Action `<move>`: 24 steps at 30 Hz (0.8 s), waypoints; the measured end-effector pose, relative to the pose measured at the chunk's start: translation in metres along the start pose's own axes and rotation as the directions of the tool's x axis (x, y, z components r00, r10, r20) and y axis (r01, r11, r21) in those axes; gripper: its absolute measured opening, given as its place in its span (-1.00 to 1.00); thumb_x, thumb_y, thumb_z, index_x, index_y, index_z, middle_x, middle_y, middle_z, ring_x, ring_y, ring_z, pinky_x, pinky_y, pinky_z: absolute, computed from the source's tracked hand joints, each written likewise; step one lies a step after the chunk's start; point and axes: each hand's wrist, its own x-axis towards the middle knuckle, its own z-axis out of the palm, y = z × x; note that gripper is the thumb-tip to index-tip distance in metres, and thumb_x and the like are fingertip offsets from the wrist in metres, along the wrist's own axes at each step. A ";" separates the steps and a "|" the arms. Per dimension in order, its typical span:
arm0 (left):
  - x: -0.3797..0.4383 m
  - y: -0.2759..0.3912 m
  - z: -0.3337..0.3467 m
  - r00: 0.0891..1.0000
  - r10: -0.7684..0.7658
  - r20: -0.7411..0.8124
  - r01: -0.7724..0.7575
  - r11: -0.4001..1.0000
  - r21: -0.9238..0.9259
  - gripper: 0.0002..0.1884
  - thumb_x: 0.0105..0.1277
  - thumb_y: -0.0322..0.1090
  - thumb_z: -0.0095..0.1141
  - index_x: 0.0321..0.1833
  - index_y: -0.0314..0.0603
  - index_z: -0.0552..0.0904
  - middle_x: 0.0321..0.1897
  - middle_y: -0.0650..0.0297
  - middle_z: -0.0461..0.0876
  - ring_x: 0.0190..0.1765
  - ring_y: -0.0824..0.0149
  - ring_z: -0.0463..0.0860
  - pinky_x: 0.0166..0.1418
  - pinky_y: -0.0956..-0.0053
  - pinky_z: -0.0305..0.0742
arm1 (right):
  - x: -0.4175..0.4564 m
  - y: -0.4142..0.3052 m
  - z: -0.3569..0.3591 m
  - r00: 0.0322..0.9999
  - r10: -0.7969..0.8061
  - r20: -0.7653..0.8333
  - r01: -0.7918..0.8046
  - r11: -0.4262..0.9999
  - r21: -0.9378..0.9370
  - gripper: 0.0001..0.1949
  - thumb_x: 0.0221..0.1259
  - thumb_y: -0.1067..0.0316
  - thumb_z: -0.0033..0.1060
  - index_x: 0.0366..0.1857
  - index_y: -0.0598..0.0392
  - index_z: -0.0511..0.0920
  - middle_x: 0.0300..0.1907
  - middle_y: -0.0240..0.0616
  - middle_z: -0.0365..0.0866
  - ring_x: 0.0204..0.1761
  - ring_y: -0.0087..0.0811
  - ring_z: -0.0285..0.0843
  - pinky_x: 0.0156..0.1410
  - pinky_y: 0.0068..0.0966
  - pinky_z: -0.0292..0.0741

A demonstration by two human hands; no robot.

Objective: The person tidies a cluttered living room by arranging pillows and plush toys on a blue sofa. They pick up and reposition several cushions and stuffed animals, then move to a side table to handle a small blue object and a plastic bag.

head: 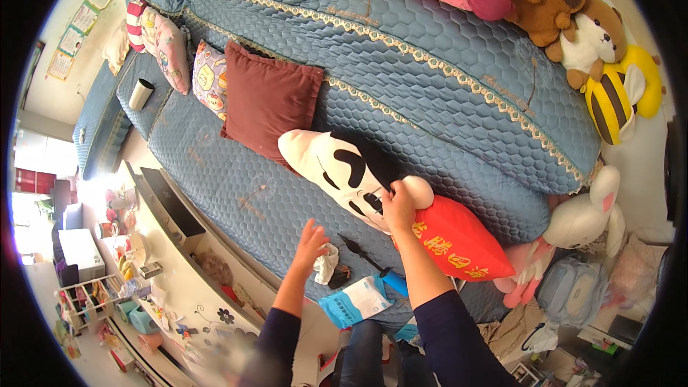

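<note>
My right hand (399, 208) grips the edge of a white face-shaped plush cushion (328, 169) with black markings, near its round ear. This cushion leans on the sofa between a maroon square cushion (271, 99) and a red cushion (457, 242) with yellow characters. My left hand (310, 244) is raised with fingers apart, holding nothing. Near it on the blue quilted sofa cover (215, 166) lie a crumpled white cloth or tissue (325, 264), a small dark item (339, 276), a black pointed tool with a blue handle (394, 281) and a blue and white packet (357, 301).
A pink printed cushion (166, 54) and a white cylinder (141, 94) rest farther along the sofa. Plush toys, including a yellow bee (610, 102), line the sofa back. A cluttered cream table (199, 279) is at left; a pale blue backpack (572, 287) is at right.
</note>
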 end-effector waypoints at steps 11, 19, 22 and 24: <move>0.142 0.023 0.092 0.995 -0.094 0.017 0.089 0.979 0.183 0.11 0.38 0.23 0.19 0.59 0.01 -0.38 0.52 -0.05 0.26 0.43 -0.19 0.41 0.27 -0.31 0.42 | -0.079 -0.022 -0.096 0.918 0.022 0.395 -0.239 0.826 0.510 -0.84 0.47 0.26 0.22 -0.22 0.12 0.58 -0.49 -0.53 0.49 -0.42 -0.75 0.34 -0.31 -0.65 0.34; 0.113 -0.055 0.086 0.944 0.293 -0.148 -0.274 0.952 0.139 -0.28 0.47 0.07 0.15 0.55 0.05 0.13 0.36 0.16 0.41 0.19 0.10 0.55 0.14 0.10 0.52 | -0.322 0.157 -0.196 0.739 0.539 0.404 -0.545 0.831 -0.113 -0.70 0.32 0.06 0.34 -0.11 0.07 0.69 -0.27 -0.12 0.79 -0.17 -0.16 0.79 -0.09 -0.30 0.64; 0.068 -0.129 0.059 0.947 0.268 -0.178 -0.145 0.850 0.506 -0.52 0.46 -0.09 0.19 0.32 -0.10 0.41 0.04 0.24 0.55 -0.02 0.32 0.60 0.00 0.28 0.54 | -0.383 0.222 -0.226 0.686 0.677 0.268 -0.614 0.736 -0.285 -0.69 0.30 0.04 0.35 -0.11 0.05 0.70 -0.29 -0.14 0.78 -0.21 -0.17 0.76 -0.09 -0.28 0.63; 0.022 -0.187 0.044 0.957 0.288 0.017 -0.203 0.632 0.748 -0.65 0.38 -0.22 0.27 0.12 -0.17 0.52 -0.15 0.23 0.58 -0.16 0.34 0.64 -0.09 0.35 0.56 | -0.389 0.253 -0.226 0.690 0.698 0.190 -0.643 0.712 -0.283 -0.64 0.28 0.05 0.38 -0.01 0.07 0.67 -0.25 -0.12 0.76 -0.23 -0.19 0.75 -0.11 -0.31 0.62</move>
